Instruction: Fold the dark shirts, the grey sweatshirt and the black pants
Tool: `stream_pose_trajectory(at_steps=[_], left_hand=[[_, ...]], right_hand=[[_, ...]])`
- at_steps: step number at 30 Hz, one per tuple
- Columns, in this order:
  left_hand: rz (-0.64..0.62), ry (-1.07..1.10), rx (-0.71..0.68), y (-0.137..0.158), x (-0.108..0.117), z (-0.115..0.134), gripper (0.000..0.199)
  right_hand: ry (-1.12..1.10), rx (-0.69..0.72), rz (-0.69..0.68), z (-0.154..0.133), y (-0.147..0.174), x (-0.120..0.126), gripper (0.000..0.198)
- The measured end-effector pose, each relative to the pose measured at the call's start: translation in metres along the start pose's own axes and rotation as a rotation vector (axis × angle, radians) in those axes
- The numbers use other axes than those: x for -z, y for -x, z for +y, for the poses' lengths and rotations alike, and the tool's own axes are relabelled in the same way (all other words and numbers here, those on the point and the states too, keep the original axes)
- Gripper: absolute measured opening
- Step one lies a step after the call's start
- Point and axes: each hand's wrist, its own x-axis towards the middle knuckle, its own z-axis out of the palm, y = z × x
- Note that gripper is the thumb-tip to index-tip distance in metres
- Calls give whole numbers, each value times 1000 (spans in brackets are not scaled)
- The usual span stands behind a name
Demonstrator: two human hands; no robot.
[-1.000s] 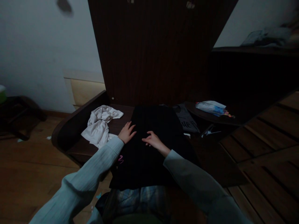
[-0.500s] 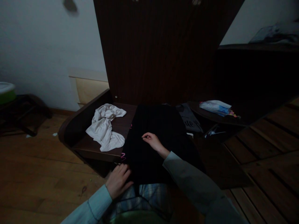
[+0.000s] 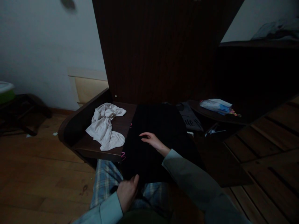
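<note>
A black garment (image 3: 158, 124) with pink marks along its left side lies spread over the dark wooden surface and reaches down toward my lap. My left hand (image 3: 128, 190) is at its near left edge, fingers curled under and thumb on top, closed on the cloth. Over the middle of the garment is my right hand (image 3: 153, 142), thumb and fingers a little apart with nothing between them. Whether its fingertips touch the cloth is hard to tell in the dim light. A crumpled white cloth (image 3: 105, 126) lies to the left of the garment.
A grey printed cloth (image 3: 190, 118) lies beyond the garment's right side. Farther right, a blue and white packet (image 3: 216, 105) rests on a rounded shelf. A tall dark panel (image 3: 158, 53) stands at the back. Wooden slats (image 3: 275, 168) are at the right.
My left hand has moved right and closer to me, from the garment's left corner to its near edge, and its fingers have closed. My right hand's thumb and fingers have parted slightly.
</note>
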Motion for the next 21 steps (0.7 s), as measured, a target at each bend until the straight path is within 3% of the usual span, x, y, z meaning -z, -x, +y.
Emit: stream_pose_trajectory(at_steps=[3,5,6,9,11,16,19,21], left_hand=[[-107,35,-148,10,17,2,53],[-39,182,-323,0,37,-13,31],[67,274,-358,-10,48,-23,23],[521,416,-256,-55,76,-58,26],[690,400,-195,-87,83,-77,31],[811,497,-198,-129,68,-100,49],[876,638,-153,-129,62,-105,47],[879,688,-135,-127,63,-108,43]], right_hand=[[-14,79,29,1,-3,1,24],[-26,53,11,2,-5,2,27],[-38,35,-1,3,-6,2,29],[-115,18,7,6,-8,4,34],[-198,20,26,7,-7,5,41],[-255,-37,84,9,-7,9,67],[-165,-69,189,12,-10,12,61],[-154,-53,189,14,-13,12,54]])
